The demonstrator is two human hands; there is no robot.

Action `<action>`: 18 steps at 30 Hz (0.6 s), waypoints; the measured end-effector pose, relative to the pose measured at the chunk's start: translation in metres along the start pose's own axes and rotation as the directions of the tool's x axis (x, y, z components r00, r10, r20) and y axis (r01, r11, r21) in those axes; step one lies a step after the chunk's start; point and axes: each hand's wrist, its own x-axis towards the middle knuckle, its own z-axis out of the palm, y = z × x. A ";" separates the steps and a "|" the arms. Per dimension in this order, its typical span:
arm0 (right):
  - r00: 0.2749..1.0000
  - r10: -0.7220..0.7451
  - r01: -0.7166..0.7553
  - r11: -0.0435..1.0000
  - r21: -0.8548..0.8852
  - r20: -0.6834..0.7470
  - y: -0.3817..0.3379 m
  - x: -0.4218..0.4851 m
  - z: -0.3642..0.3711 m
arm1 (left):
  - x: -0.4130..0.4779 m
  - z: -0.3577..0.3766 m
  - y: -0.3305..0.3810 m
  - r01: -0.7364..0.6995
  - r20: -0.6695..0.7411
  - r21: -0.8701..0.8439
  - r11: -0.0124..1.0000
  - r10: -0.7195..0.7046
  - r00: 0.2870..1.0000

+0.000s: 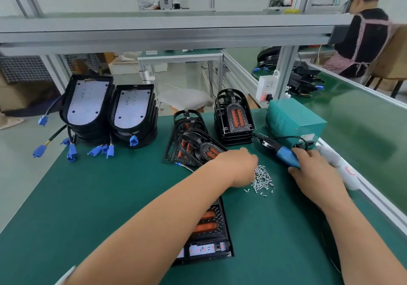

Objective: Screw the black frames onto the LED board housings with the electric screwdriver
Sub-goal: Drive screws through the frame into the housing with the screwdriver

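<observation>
Open mat [88,196] front-left; frame stacks [233,117] & housing stacks [110,113] block the back, power box [295,119] (teal) crowds right, screws [263,179] mid.

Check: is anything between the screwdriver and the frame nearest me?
Yes. The left forearm crosses over the frame, hiding its far end, and the screw pile lies on the mat between it and the screwdriver.

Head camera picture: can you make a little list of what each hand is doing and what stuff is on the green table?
left hand: at the screw pile, fingers hidden
right hand: gripping the blue electric screwdriver
under left arm: housing with frame, lying flat
back left: two stacks of LED board housings
middle: stacks of black frames
right: teal power box
</observation>
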 end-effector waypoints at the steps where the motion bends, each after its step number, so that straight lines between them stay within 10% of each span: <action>1: 1.000 -0.003 0.003 1.000 -0.001 -0.001 0.000 0.000 0.000 | 0.000 -0.001 -0.001 -0.003 0.001 -0.006 1.000 0.003 1.000; 12: 1.000 0.010 -0.011 1.000 0.013 0.011 0.002 0.002 -0.001 | 0.004 -0.002 0.007 -0.039 -0.039 0.003 0.999 0.039 0.998; 15: 1.000 0.018 -0.018 0.999 0.035 -0.002 0.002 0.003 -0.001 | 0.002 0.000 -0.001 0.024 -0.043 -0.235 0.972 -0.035 0.998; 18: 1.000 0.014 -0.013 0.999 0.047 -0.017 0.003 0.003 -0.001 | -0.002 0.002 -0.013 0.104 0.019 -0.681 0.725 -0.124 0.992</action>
